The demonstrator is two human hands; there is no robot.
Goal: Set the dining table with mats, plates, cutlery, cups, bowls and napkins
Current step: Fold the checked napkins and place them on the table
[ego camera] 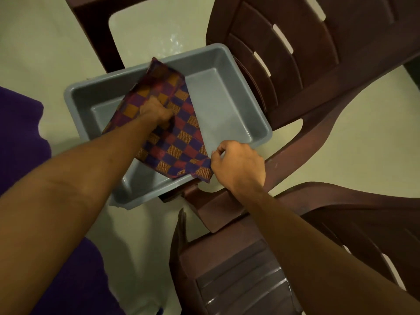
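A checkered cloth mat (pixel 179 142) in purple, red and orange hangs over a grey plastic tub (pixel 227 98). My left hand (pixel 156 113) grips the mat near its middle from above. My right hand (pixel 238 165) pinches the mat's near right corner between thumb and fingers. The far end of the mat is folded over near the tub's back rim. Apart from the mat, the tub's inside shows nothing.
The tub rests on the seat of a dark brown plastic chair (pixel 306 71). A second brown chair (pixel 250 269) stands nearer me at the lower right. Pale floor (pixel 45 42) lies around them. Purple fabric (pixel 20 142) shows at the left edge.
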